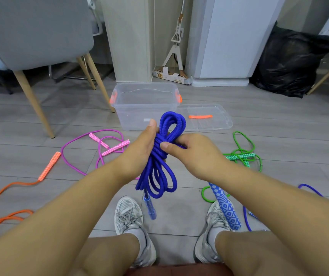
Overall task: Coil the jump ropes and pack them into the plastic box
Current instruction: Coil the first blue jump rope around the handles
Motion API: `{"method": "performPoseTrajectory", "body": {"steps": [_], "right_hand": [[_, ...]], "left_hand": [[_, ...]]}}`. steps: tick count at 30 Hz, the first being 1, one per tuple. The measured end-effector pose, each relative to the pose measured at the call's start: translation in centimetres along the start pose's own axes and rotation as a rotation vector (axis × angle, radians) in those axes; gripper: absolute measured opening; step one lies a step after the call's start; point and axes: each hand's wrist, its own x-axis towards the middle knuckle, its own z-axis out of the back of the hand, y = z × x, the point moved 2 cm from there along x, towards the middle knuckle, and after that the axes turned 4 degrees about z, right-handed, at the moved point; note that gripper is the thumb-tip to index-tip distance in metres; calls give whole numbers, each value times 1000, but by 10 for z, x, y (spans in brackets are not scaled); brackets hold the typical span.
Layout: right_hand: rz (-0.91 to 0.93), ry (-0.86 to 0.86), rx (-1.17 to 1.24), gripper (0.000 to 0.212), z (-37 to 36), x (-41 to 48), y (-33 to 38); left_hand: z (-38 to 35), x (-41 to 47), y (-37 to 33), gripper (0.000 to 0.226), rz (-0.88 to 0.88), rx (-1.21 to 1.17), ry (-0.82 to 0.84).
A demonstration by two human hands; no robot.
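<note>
A blue jump rope [160, 170] is bundled into long loops in front of me. My left hand [139, 148] grips the bundle near its top, and my right hand [189, 151] pinches a strand wound around its waist. One blue handle [149, 208] dangles below the loops; the other patterned blue handle [226, 208] hangs under my right forearm. The clear plastic box [145, 104] with orange latches stands open on the floor just beyond my hands.
The box lid [205, 116] lies to the right of the box. Loose on the floor are a purple rope [92, 144], an orange rope [6, 196] and a green rope [243, 154]. A grey chair [36, 32] stands at the left, a black bag [286, 60] at the right.
</note>
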Motion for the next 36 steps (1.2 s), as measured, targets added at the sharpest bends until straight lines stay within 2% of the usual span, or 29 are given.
{"method": "performPoseTrajectory", "body": {"steps": [2, 3, 5, 7, 13, 17, 21, 29, 36], "right_hand": [[3, -36, 32, 30, -1, 0, 0], [4, -55, 38, 31, -1, 1, 0], [3, -90, 48, 32, -2, 2, -1], [5, -109, 49, 31, -3, 3, -1], [-1, -114, 118, 30, -2, 3, 1], [-1, -117, 98, 33, -1, 1, 3], [16, -113, 81, 40, -1, 0, 5], [56, -126, 16, 43, 0, 0, 4], [62, -130, 2, 43, 2, 1, 6]], "left_hand": [[3, 1, 0, 25, -15, -83, 16], [5, 2, 0, 23, -8, -108, 17], [9, 5, 3, 51, 8, -105, 37], [10, 4, 3, 65, 2, -49, 65], [15, 0, -1, 65, 63, 166, 87], [19, -2, 1, 77, 105, 320, 38], [21, 1, 2, 76, 82, 416, 1], [24, 2, 0, 70, 43, 464, -14], [23, 1, -4, 70, 25, 406, 32]]}}
